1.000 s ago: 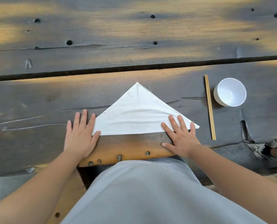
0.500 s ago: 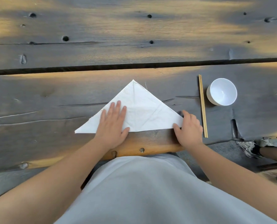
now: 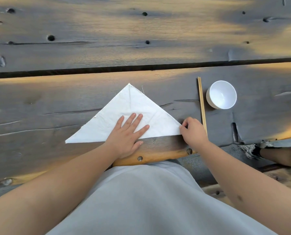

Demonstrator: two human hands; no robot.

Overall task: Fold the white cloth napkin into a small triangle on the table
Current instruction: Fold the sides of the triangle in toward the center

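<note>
White napkin [image 3: 132, 114] lies folded in a big triangle near the desk [image 3: 39, 102] front edge. My left hand [image 3: 127, 133] presses flat on it, fingers straight. My right hand [image 3: 193, 131] pinches its right corner. Chopsticks [image 3: 201, 102] and white bowl [image 3: 221, 94] sit to the right.

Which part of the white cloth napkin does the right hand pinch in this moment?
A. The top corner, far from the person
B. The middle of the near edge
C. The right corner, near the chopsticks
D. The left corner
C: the right hand pinches the right corner of the white cloth napkin, close to the chopsticks, while the left hand lies flat on the middle of the cloth.
</note>
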